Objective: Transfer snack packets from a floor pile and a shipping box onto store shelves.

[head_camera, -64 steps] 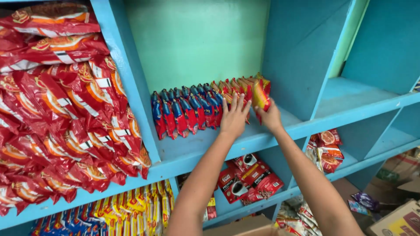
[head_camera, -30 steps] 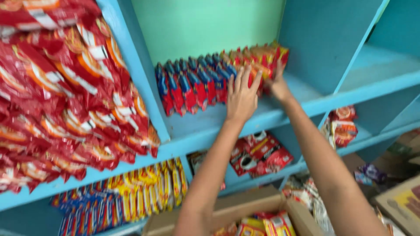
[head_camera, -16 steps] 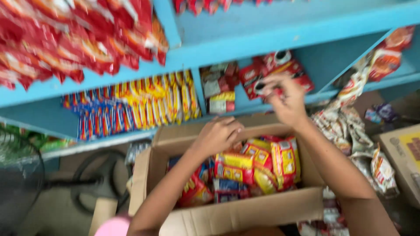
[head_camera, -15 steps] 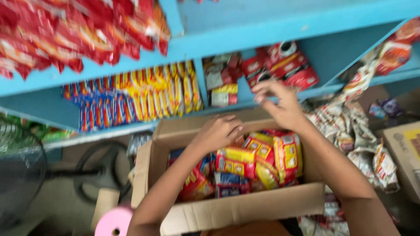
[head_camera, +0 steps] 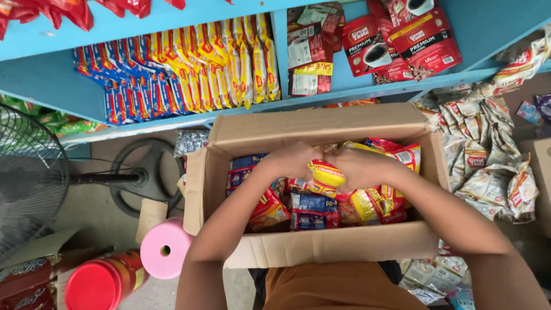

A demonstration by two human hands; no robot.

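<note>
Both hands down in the box [head_camera: 321, 244], left hand [head_camera: 290, 161] and right hand [head_camera: 359, 167] closed together around a yellow packet [head_camera: 325, 175]. Risk: slick wrapper slipping, neighbouring packets [head_camera: 313, 204] snagging and spilling over the rim.

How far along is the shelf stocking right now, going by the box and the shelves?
Done: the blue shelf above already holds rows of yellow and blue packets. In hand: left hand and right hand are both inside the cardboard box, closing on a yellow and red packet. Left: the box is well filled with more packets, so much remains.
</note>
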